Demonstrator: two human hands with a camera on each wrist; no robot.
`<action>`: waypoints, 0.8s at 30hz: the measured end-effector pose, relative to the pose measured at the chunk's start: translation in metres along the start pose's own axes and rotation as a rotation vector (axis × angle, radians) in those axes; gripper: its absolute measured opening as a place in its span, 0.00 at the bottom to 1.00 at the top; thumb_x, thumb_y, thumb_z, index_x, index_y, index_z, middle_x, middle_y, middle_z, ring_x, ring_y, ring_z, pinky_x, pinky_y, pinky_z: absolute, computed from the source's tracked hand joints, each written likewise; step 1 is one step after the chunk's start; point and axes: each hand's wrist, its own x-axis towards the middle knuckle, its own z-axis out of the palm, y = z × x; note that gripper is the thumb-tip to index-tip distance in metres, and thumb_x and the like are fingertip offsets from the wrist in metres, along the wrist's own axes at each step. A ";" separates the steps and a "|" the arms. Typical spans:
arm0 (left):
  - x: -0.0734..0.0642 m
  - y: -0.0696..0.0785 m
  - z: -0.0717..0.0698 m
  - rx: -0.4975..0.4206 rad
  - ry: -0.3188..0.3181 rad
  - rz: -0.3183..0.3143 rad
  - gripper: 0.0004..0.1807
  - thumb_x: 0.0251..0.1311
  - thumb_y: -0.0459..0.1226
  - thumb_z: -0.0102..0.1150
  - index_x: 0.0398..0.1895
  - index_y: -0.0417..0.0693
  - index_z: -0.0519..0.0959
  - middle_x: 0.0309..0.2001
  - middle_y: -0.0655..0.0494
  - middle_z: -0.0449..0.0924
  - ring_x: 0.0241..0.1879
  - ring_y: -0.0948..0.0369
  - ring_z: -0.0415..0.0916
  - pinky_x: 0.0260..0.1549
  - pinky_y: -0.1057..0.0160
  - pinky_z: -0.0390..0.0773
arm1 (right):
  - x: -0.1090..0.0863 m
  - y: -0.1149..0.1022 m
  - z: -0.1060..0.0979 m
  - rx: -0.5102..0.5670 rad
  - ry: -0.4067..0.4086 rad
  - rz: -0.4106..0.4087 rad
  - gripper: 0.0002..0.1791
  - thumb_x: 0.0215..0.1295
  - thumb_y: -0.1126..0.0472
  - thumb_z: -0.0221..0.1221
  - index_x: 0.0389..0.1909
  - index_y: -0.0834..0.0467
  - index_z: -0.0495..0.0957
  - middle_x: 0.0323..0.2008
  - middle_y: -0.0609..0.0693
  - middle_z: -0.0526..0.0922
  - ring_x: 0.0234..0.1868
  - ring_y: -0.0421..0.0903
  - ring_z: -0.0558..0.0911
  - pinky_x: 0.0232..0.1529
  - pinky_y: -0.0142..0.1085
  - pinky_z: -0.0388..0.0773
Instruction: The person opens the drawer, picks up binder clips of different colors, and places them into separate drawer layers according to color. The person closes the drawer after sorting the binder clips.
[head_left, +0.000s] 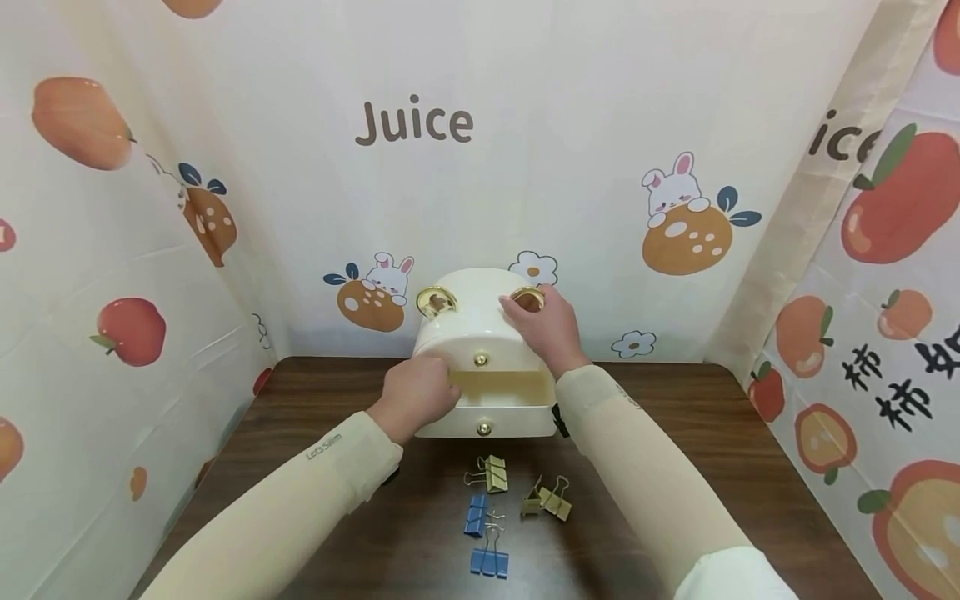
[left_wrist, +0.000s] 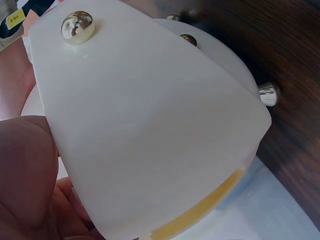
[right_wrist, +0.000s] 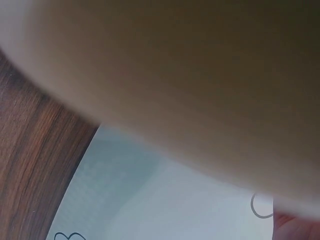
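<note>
White cabinet (head_left: 476,315), near the far edge of the table (head_left: 690,417). Got its open lower drawer (head_left: 513,422) gripped in the left hand (head_left: 417,398), right gold ring (head_left: 525,290) pinched in the right hand (head_left: 551,329). Probably best to brace up top, slide straight; might tip if yanked.

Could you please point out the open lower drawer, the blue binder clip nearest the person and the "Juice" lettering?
Open lower drawer (head_left: 513,422): head view, front panel.
Nearest blue binder clip (head_left: 489,564): head view, blue body.
"Juice" lettering (head_left: 416,124): head view, letter i.
</note>
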 end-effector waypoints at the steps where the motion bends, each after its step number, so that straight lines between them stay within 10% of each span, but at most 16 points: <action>1: 0.000 0.000 0.000 -0.003 -0.004 -0.002 0.17 0.61 0.43 0.61 0.15 0.51 0.74 0.17 0.58 0.73 0.19 0.57 0.71 0.19 0.54 0.72 | 0.000 0.000 0.000 0.000 -0.002 0.000 0.36 0.56 0.24 0.65 0.46 0.52 0.73 0.39 0.51 0.80 0.40 0.51 0.78 0.39 0.44 0.77; 24: -0.053 0.028 -0.034 -0.164 0.188 0.140 0.15 0.67 0.48 0.63 0.23 0.56 0.75 0.16 0.65 0.68 0.16 0.62 0.67 0.16 0.61 0.68 | 0.000 -0.001 0.000 0.001 -0.005 0.016 0.36 0.56 0.25 0.65 0.47 0.52 0.73 0.39 0.51 0.80 0.40 0.51 0.79 0.39 0.44 0.77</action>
